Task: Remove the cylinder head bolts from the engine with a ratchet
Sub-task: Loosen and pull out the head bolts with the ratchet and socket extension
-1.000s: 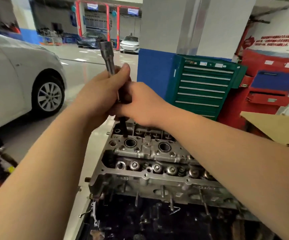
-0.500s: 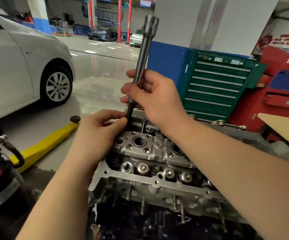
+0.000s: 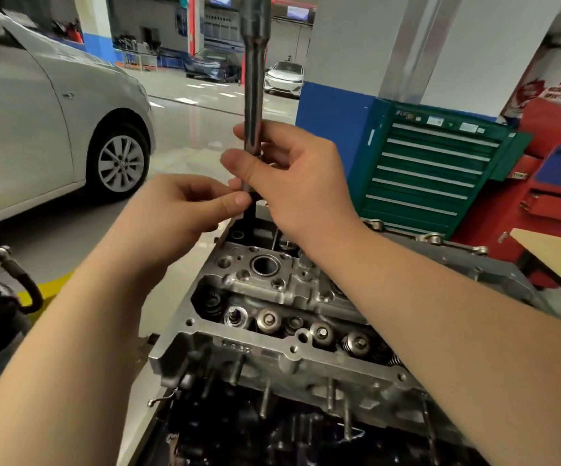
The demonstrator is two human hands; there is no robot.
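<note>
Above the far left corner of the cylinder head [image 3: 292, 351], a long chromed extension bar [image 3: 253, 95] stands nearly upright, its top leaving the frame. The right hand [image 3: 299, 190] curls round the bar at mid-length, apparently to keep it in line with the bolt bore. Below it, the left hand [image 3: 178, 213] pinches the dark lower shaft [image 3: 248, 210] between thumb and fingers [image 3: 238, 198], probably steadying a head bolt or bit where it enters the recess; which of the two cannot be told. No ratchet handle is visible. Behind the engine stand a green tool cabinet [image 3: 433, 173] and a silver car [image 3: 37, 129].
</note>
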